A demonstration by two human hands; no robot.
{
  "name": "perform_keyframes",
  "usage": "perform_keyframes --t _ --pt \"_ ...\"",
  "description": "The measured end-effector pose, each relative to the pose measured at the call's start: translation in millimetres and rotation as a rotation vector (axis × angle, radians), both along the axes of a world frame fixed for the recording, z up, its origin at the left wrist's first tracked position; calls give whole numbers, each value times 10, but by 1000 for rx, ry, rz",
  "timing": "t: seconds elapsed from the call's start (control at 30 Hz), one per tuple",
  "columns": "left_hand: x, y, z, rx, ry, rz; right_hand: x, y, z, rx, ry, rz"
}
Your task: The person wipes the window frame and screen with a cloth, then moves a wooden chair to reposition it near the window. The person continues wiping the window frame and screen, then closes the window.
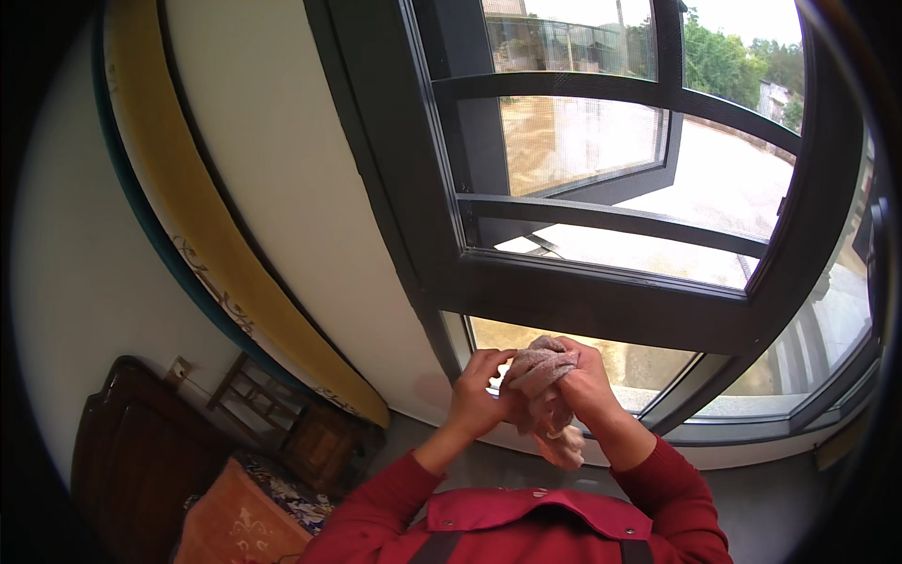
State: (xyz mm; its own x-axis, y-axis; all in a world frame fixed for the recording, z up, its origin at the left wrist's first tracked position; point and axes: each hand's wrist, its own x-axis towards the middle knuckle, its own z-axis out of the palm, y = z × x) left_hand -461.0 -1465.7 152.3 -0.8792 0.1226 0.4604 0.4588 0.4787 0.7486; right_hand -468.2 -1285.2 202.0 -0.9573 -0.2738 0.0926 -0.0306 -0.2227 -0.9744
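A crumpled greyish-pink cloth (541, 370) is bunched up in front of my chest, its loose lower end (561, 444) hanging down. My right hand (592, 384) grips the bunched part from the right, fingers closed around it. On the other side, my left hand (476, 398) holds the cloth between curved fingertips and thumb, with a gap showing between them. Part of the left thumb is hidden by the cloth. Both hands are in front of the low glass pane (634, 370), below the bottom rail of a dark-framed window sash (606, 296) with a screen.
Outside, another sash (592, 148) stands swung outward. A yellow and teal curtain (211, 233) hangs along the left wall. Lower left are a wooden chair (320, 440), a dark wooden headboard (141, 451) and an orange textile (239, 518). A low sill (712, 455) curves along the window's base.
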Motion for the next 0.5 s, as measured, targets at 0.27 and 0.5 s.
perform_keyframes --t 0.27,0.5 --pt "85 159 -66 152 -111 -249 60 -25 -156 279 135 -60" --pt "-97 -39 -336 651 -504 -251 -10 357 -656 7 -79 110"
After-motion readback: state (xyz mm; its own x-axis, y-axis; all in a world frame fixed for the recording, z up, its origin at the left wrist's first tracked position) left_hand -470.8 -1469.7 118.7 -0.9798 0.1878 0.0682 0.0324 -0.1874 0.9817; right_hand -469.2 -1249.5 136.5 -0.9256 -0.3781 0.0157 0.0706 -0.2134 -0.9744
